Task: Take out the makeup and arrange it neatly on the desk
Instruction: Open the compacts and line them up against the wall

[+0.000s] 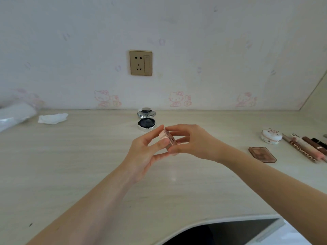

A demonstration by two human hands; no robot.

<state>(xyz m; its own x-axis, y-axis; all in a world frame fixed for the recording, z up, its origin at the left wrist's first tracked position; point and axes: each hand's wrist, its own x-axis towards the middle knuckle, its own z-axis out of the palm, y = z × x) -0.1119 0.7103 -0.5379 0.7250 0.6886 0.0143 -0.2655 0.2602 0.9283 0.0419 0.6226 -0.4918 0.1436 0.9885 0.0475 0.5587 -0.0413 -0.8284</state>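
Both hands hold one small rose-gold compact (168,141) above the middle of the bench (70,174), just in front of the open cushion compact (146,120). The left hand (144,154) pinches its near edge between thumb and fingers; the right hand (191,140) grips the far edge, fingers curled round it. The item appears light, rigid and smooth-cased, so likely slippery; holding it by opposite rims seems soundest. Its patterned lid carries no legible writing. Well to the right of the cushion compact lie a brown palette (262,154), a round white case (271,136) and several tubes (306,147), one lettered, apparently "COLORKEY", only partly readable. Behind it is a wall socket (140,62).
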